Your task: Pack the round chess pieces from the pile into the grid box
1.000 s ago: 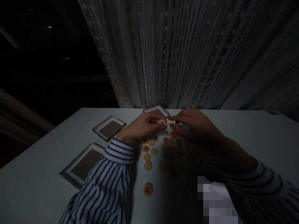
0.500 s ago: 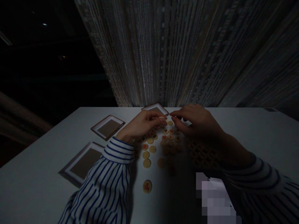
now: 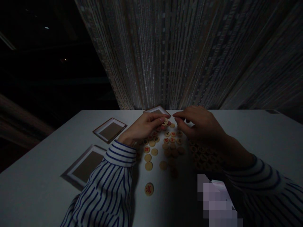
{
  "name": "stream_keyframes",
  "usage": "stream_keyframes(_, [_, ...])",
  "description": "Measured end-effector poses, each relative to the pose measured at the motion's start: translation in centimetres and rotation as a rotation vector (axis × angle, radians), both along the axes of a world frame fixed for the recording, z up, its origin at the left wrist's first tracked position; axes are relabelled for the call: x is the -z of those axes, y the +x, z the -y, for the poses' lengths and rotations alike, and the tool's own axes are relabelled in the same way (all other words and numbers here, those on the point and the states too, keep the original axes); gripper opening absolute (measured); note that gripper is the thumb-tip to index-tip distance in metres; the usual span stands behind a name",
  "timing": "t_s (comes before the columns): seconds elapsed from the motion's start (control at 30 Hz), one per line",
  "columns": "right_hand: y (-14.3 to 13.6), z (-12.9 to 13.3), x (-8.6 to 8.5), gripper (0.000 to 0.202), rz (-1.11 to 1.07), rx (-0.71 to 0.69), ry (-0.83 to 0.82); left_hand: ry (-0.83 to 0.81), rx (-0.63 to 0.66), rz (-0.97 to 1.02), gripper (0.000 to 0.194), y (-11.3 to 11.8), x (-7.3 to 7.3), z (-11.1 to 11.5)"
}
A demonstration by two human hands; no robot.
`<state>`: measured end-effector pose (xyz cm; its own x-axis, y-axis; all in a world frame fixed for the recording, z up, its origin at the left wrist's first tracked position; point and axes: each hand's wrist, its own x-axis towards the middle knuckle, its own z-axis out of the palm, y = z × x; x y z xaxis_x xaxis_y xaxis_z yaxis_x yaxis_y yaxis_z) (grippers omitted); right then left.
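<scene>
Between the thumb and fingers of my left hand (image 3: 144,126) is a round wooden piece (image 3: 165,121), its marked face showing. Just to the right hovers my right hand (image 3: 197,123), thumb and index finger apart, nothing visible between them. Below both hands, several round pieces lie on the white table (image 3: 42,170); some show red or dark characters, such as the red-marked piece (image 3: 146,149), and others are plain, like the pale piece (image 3: 148,166). One larger-looking red-marked piece (image 3: 149,189) lies alone nearer to me. More pieces (image 3: 204,157) sit in rows under my right forearm, in shadow.
Three framed trays stand on the table: one at the left (image 3: 110,130), one nearer by my left sleeve (image 3: 87,165), one at the back (image 3: 158,110). A pale blurred object (image 3: 219,201) is at the lower right. Behind the table hangs a curtain (image 3: 165,53).
The piece in my left hand has turned so that its marked face shows. My right hand has barely moved.
</scene>
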<state>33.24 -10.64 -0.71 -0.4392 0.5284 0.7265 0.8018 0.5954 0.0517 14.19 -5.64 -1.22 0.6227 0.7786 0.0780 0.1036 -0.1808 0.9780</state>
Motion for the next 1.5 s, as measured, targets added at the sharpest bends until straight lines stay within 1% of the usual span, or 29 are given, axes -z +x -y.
stream_keyframes(0.13, [0.2, 0.0, 0.0, 0.02, -0.003, -0.005, -0.033, -0.013, -0.003, 0.006, 0.032, 0.1, 0.0, 0.1])
stream_keyframes(0.3, [0.4, -0.1, -0.1, 0.024, 0.039, -0.066, -0.102, -0.089, 0.0, 0.064, 0.027, 0.7, -0.4, 0.7])
stream_keyframes(0.47, [0.4, 0.1, -0.2, 0.027, 0.057, -0.089, -0.169, -0.123, -0.093, 0.086, 0.022, 1.4, -0.9, 1.3])
stream_keyframes(0.7, [0.4, 0.9, -0.9, 0.03, -0.006, -0.066, -0.207, -0.094, -0.166, 0.166, 0.022, 1.7, -1.2, 2.0])
stream_keyframes(0.93, [1.5, 2.1, -1.5, 0.027, -0.021, -0.075, -0.195, -0.12, -0.1, 0.221, 0.026, 2.5, -1.5, 3.1])
stream_keyframes(1.03, [2.2, 2.6, -1.6, 0.028, -0.039, -0.095, -0.224, -0.125, -0.102, 0.247, 0.026, 3.0, -1.6, 3.8])
stream_keyframes(1.17, [2.9, 3.2, -1.8, 0.027, -0.066, -0.116, -0.237, -0.128, -0.124, 0.258, 0.021, 3.8, -1.8, 4.4])
stream_keyframes(1.33, [4.1, 3.8, -1.8, 0.025, -0.057, -0.076, -0.214, -0.13, -0.18, 0.266, 0.018, 5.3, -1.8, 5.2])
stream_keyframes(1.43, [4.8, 4.1, -1.6, 0.026, -0.04, -0.049, -0.207, -0.153, -0.241, 0.262, 0.019, 6.2, -1.5, 5.6])
stream_keyframes(1.5, [5.3, 4.4, -1.5, 0.027, -0.036, -0.036, -0.209, -0.155, -0.259, 0.267, 0.018, 6.9, -1.3, 5.8])
